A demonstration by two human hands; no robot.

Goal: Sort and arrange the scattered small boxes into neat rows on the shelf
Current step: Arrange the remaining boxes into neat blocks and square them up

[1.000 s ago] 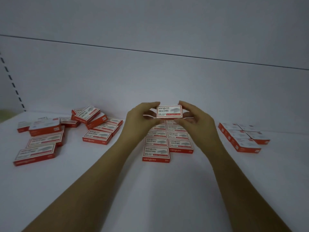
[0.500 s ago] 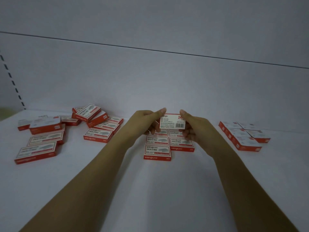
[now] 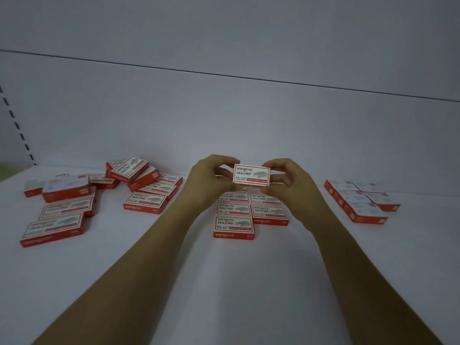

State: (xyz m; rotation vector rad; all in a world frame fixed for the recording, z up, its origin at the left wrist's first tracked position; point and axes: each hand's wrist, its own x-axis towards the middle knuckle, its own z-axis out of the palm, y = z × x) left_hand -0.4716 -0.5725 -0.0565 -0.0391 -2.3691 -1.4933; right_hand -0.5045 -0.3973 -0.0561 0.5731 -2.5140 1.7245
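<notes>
A small red-and-white staple box (image 3: 251, 175) is held in the air between both hands, printed face toward me. My left hand (image 3: 209, 180) pinches its left end and my right hand (image 3: 290, 183) pinches its right end. Directly beneath, two neat columns of the same boxes (image 3: 234, 226) lie flat on the white shelf (image 3: 224, 282); the left column reaches closer to me than the right one. The far ends of the columns are hidden behind my hands.
A scattered heap of boxes (image 3: 139, 180) lies at the left, some stacked crookedly, with more loose ones (image 3: 53, 229) toward the left edge. A tidy block of boxes (image 3: 361, 200) sits at the right. The shelf's back wall (image 3: 224, 120) rises right behind.
The held box has been turned over: half a second ago its barcode side faced me, now the printed front does. It stays above the two columns.
</notes>
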